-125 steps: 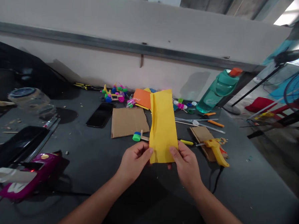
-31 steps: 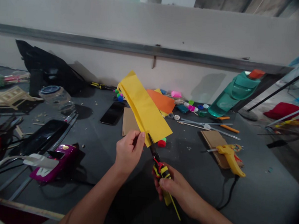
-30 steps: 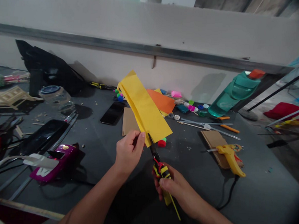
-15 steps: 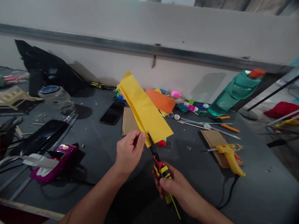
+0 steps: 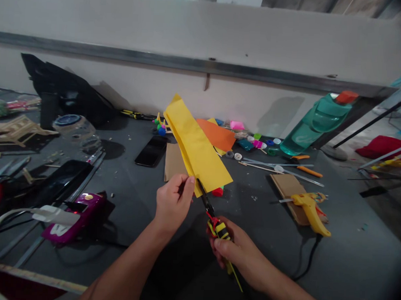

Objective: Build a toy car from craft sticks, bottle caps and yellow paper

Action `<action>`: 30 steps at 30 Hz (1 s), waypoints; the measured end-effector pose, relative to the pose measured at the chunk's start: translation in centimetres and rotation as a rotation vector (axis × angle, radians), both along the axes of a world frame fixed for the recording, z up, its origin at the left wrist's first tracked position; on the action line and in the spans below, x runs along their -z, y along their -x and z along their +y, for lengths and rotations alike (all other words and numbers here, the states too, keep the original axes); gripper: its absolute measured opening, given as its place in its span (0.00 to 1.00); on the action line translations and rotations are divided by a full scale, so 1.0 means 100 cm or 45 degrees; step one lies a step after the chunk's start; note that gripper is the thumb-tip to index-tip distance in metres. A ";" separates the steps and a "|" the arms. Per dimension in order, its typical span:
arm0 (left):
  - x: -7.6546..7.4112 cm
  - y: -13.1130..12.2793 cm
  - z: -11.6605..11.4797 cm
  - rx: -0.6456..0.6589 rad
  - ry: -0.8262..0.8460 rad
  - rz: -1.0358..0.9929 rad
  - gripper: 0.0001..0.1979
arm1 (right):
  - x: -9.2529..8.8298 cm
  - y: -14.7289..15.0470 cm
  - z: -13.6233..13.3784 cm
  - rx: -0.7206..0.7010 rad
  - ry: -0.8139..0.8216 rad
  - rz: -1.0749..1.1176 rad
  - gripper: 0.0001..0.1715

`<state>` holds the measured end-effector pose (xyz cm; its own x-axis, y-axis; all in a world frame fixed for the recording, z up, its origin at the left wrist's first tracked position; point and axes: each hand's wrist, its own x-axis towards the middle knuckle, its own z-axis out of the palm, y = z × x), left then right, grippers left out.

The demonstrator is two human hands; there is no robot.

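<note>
Progress check, mid-frame: pinching yellow sheet thumb-to-finger with left hand, wrapping right hand round snips, probably barely starting cutting, leaving most uncut.

We pinch a yellow sheet in our left grip; our right grip holds a yellow-and-black tool at the sheet's edge.
</note>
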<state>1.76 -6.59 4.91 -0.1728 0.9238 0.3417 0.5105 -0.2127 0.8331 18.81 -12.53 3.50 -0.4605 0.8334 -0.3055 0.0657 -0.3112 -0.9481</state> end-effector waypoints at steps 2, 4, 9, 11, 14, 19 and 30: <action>0.001 0.000 0.000 0.003 -0.013 -0.007 0.14 | 0.001 0.000 0.000 0.012 -0.005 -0.011 0.16; 0.001 0.000 0.001 0.006 -0.019 -0.019 0.14 | 0.001 0.000 0.000 0.018 -0.003 -0.038 0.15; 0.001 0.000 0.001 0.011 -0.028 -0.040 0.13 | 0.001 -0.001 0.000 0.019 -0.014 -0.083 0.11; 0.001 0.000 0.001 0.011 -0.033 -0.040 0.13 | 0.001 -0.001 0.000 0.024 -0.013 -0.086 0.11; 0.001 0.001 0.001 0.015 -0.030 -0.040 0.13 | 0.002 0.000 0.001 0.035 -0.002 -0.097 0.12; 0.003 0.002 0.001 0.016 -0.021 -0.020 0.13 | 0.003 0.000 0.001 0.044 -0.002 -0.079 0.12; 0.005 0.003 0.003 0.088 -0.131 0.039 0.09 | -0.003 -0.001 0.002 0.011 0.028 0.018 0.17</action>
<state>1.47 -6.28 4.40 -0.0983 0.8928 0.4397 0.5164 -0.3319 0.7894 18.95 -12.38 3.76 -0.4575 0.8307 -0.3172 0.0491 -0.3326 -0.9418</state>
